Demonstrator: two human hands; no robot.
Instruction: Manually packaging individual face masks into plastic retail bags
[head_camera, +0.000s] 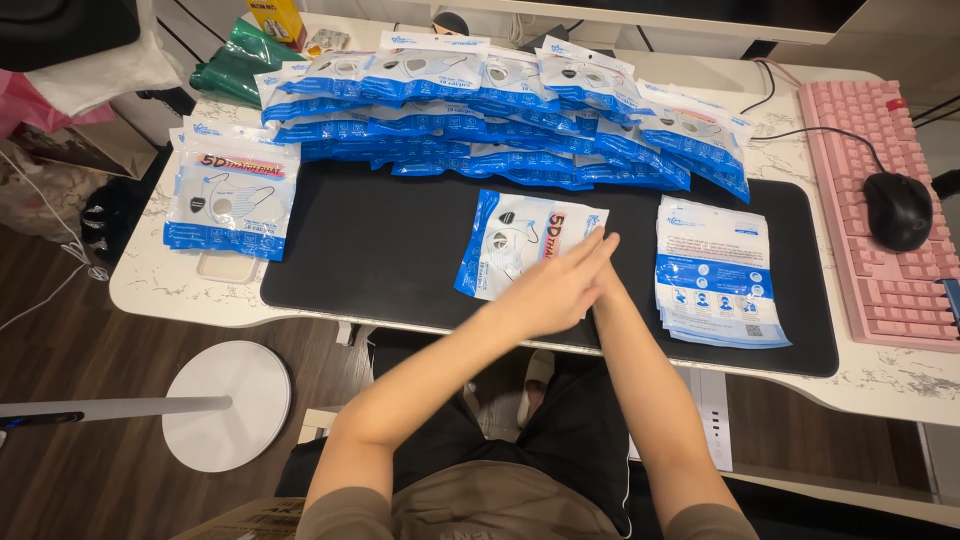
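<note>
Left stack of mask packs (232, 195) sits at the mat's (380, 260) left edge. Centre: single mask pack (515, 243) flat on mat, left hand (555, 285) crossed over right hand (600, 285), fingers extended, fingertips on it. Light, floppy, slick film; pinch an edge. Face-down stack (715, 272) right.

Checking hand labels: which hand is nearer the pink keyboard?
Right, though mostly hidden. The left hand crosses over the right hand above the mask packet; both sit well left of the pink keyboard.

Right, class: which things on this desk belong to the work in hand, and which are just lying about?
In use: single mask packet under the left hand, face-down stack, left stack, back row of packets, black mat.
Lying about: pink keyboard, black mouse, green bag.
</note>
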